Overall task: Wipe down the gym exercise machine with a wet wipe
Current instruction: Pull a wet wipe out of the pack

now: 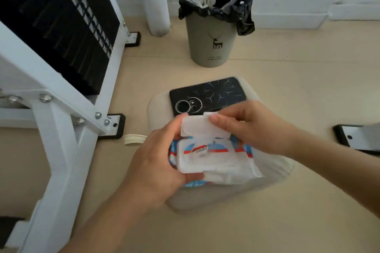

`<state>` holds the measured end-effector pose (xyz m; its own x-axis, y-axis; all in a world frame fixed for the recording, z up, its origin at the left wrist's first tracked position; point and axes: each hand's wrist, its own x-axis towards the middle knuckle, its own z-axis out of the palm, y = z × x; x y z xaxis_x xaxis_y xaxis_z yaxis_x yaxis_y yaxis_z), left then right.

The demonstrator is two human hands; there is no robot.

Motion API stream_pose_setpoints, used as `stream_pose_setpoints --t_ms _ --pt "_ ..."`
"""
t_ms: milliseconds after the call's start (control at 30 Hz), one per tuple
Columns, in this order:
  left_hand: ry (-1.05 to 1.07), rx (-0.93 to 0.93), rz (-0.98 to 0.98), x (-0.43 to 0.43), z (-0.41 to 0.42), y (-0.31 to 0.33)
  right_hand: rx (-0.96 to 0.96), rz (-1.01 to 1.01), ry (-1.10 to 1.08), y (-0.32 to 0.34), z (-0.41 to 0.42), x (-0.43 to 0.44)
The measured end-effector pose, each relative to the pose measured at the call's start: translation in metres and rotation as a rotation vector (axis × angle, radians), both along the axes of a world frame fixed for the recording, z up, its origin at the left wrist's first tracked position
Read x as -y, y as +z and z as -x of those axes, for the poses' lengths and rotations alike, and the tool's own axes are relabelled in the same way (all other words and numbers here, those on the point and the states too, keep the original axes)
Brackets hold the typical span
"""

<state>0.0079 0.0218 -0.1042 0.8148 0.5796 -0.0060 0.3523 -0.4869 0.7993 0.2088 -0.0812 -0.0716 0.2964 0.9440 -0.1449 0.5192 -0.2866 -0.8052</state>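
White plastic lid [205, 127] of the wet wipe pack [213, 160] stands flipped up, pinched by the right hand [248, 125]. The left hand [154, 162] grips the pack's left side, above the front of the padded stool [205, 197]. The step is opening the pack; next, I judge, one wipe must be pulled out. A phone [209, 94] lies at the stool's far edge, and nothing blocks the machine frame [67, 98] at left.

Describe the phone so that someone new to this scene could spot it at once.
In front of the grey bin with the black liner stands a pale padded stool. The phone lies on its far side, back up, just beyond the wet wipe pack. It is the only flat glossy black thing there, with a ringed round camera and thin star-shaped lines.
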Motion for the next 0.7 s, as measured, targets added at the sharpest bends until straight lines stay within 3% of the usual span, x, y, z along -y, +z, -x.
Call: stream_pose_setpoints --t_ms 33,100,200,267,400,467,533,700 --pt "0.018 -0.007 0.073 0.001 0.001 0.002 -0.052 0.003 -0.124 -0.006 -0.004 -0.007" --pt "0.016 0.023 0.111 0.004 0.004 0.006 0.098 -0.065 -0.296 -0.019 -0.002 -0.016" --pt "-0.03 0.01 0.014 0.011 -0.002 0.015 0.556 -0.22 -0.2 -0.027 0.012 -0.012" --pt "0.048 -0.05 -0.182 0.018 -0.011 0.016 0.684 -0.333 -0.084 -0.026 0.014 -0.004" --pt "0.102 -0.099 -0.486 0.026 -0.027 0.02 0.354 -0.276 -0.013 -0.024 0.014 0.017" --pt "0.13 -0.056 -0.569 0.022 -0.026 0.023 0.28 -0.259 -0.008 -0.023 0.014 0.025" --pt "0.214 0.003 -0.478 0.019 -0.022 0.027 0.252 -0.244 -0.003 -0.02 0.014 0.027" --pt "0.382 0.17 0.281 0.013 -0.016 0.025 0.256 -0.197 0.055 -0.01 0.03 0.021"
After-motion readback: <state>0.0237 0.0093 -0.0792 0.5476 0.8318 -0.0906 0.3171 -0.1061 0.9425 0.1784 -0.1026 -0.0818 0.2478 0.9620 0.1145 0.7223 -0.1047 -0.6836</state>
